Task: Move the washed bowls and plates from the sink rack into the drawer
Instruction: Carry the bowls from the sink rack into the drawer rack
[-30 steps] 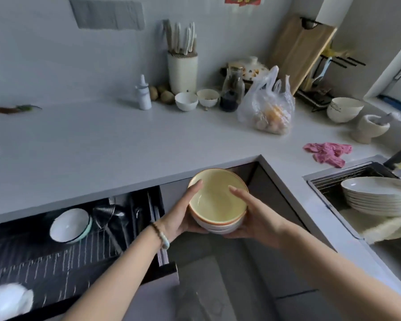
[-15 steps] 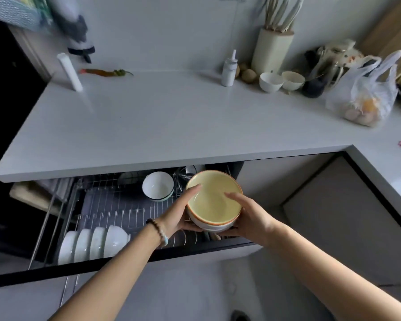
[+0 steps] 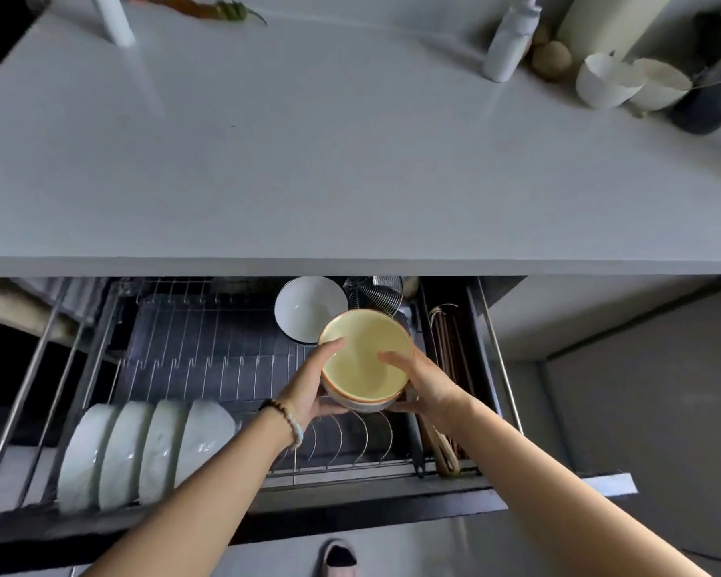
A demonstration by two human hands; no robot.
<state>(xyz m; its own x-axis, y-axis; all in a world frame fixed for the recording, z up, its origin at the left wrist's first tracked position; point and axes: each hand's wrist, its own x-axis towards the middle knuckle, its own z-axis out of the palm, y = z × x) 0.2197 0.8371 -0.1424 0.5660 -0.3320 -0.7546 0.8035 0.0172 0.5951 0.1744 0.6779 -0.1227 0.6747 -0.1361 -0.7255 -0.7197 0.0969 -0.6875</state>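
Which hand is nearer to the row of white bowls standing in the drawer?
Left. The left hand is right of the row of white bowls; the right hand is farther right, across the yellow bowl stack.

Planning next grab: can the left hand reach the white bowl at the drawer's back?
Likely not yet: left hand and right hand both hold the yellow bowl stack; white bowl sits uncovered beyond.

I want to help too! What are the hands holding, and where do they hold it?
Both hands hold the stacked bowls: left hand on the left side, right hand on the right, thumbs over the top rim, fingers under the bottom.
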